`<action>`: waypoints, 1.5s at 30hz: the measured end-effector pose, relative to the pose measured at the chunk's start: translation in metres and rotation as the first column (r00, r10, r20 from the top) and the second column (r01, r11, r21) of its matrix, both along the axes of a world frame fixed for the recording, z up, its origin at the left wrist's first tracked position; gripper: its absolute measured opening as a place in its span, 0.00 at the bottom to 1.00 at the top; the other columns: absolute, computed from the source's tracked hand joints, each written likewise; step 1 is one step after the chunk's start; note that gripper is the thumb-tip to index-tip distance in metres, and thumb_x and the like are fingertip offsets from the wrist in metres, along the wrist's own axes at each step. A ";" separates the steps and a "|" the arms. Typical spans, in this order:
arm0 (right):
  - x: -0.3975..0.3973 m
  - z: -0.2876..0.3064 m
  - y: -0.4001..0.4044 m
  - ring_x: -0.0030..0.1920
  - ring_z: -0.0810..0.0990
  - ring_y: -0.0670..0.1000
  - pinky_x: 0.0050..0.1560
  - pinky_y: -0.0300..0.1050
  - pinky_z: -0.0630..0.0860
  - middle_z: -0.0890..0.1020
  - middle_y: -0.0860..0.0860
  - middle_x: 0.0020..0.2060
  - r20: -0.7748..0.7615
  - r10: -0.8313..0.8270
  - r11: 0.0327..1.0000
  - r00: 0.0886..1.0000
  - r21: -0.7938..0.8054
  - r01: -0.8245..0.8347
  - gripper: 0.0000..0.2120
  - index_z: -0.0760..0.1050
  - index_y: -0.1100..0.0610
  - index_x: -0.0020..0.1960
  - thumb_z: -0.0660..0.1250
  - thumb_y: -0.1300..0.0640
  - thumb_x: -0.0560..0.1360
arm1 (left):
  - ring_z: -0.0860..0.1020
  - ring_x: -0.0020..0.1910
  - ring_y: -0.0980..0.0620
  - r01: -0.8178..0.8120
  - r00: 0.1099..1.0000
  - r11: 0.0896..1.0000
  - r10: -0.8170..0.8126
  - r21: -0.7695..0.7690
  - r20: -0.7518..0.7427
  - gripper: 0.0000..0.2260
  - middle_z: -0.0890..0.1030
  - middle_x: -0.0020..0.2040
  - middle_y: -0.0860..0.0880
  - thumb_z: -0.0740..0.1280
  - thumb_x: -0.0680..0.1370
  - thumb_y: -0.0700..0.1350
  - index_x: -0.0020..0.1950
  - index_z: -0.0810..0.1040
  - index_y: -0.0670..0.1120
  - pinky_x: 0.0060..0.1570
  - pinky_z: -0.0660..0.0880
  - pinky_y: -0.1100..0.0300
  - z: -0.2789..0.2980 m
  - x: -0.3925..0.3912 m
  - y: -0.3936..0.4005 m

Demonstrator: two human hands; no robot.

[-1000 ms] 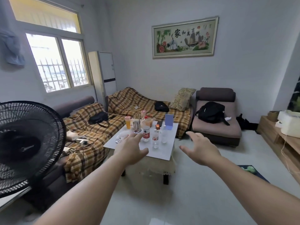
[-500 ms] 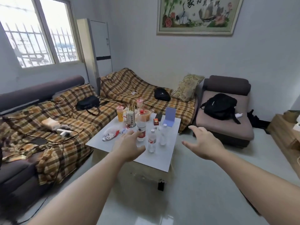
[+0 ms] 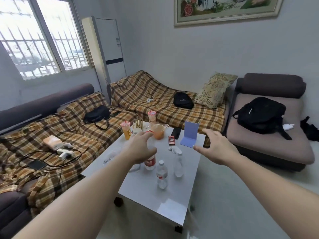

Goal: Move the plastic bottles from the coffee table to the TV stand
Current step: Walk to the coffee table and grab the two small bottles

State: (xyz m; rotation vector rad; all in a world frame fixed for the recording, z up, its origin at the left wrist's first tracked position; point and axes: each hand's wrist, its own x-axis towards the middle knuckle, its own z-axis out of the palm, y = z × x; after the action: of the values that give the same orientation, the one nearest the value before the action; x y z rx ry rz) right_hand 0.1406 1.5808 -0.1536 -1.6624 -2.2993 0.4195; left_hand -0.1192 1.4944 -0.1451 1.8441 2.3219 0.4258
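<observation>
Three clear plastic bottles stand on the white coffee table (image 3: 151, 200). The large bottle with a red label (image 3: 149, 163) is partly hidden behind my left hand (image 3: 139, 149), which hovers over it with fingers apart, holding nothing. A small bottle with a red label (image 3: 162, 175) stands nearest me. A plain clear bottle (image 3: 178, 165) stands just right of it. My right hand (image 3: 215, 149) is spread open above the table's right edge, right of the plain bottle. The TV stand is out of view.
At the table's far end stand two drink cups (image 3: 126, 131), an orange jug (image 3: 158, 131), a red pack (image 3: 171, 140), a black phone (image 3: 176, 133) and a blue folded card (image 3: 189, 134). Plaid-covered sofas wrap the left and back; an armchair with a black backpack (image 3: 259, 114) stands at right.
I have come closer to the coffee table, which now fills the middle of the view. Both hands have reached forward over it, the left now above the large bottle.
</observation>
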 end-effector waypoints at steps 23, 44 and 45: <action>-0.132 -0.134 0.307 0.69 0.68 0.58 0.64 0.59 0.71 0.68 0.55 0.71 0.086 0.238 0.921 0.968 -0.336 -0.197 0.40 0.59 0.51 0.74 0.63 0.32 0.69 | 0.67 0.71 0.44 -0.194 0.931 0.923 0.280 -0.331 0.235 0.28 0.65 0.75 0.46 0.66 0.77 0.56 0.75 0.64 0.53 0.66 0.69 0.48 -0.165 -0.076 0.252; -0.146 -0.267 0.317 0.53 0.77 0.60 0.45 0.50 0.74 0.74 0.54 0.58 0.353 0.753 0.650 0.555 -0.534 -0.541 0.17 0.71 0.54 0.62 0.64 0.57 0.74 | 0.76 0.57 0.41 -0.170 0.944 0.774 0.306 -0.610 0.125 0.18 0.74 0.60 0.45 0.70 0.74 0.45 0.63 0.76 0.49 0.45 0.69 0.56 -0.279 -0.040 0.240; -0.147 -0.269 0.318 0.52 0.77 0.61 0.44 0.49 0.73 0.74 0.54 0.58 0.357 0.755 0.649 0.551 -0.533 -0.543 0.17 0.71 0.55 0.62 0.64 0.58 0.74 | 0.76 0.57 0.40 -0.173 0.947 0.778 0.300 -0.604 0.115 0.17 0.74 0.60 0.45 0.70 0.74 0.44 0.63 0.76 0.48 0.46 0.69 0.56 -0.281 -0.040 0.240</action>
State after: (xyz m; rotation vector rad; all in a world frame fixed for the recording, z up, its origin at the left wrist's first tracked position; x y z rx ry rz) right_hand -0.0059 1.8984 -0.4225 -1.0041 -3.4999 0.6014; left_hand -0.1594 1.7340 -0.4264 1.1587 2.2040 -0.0861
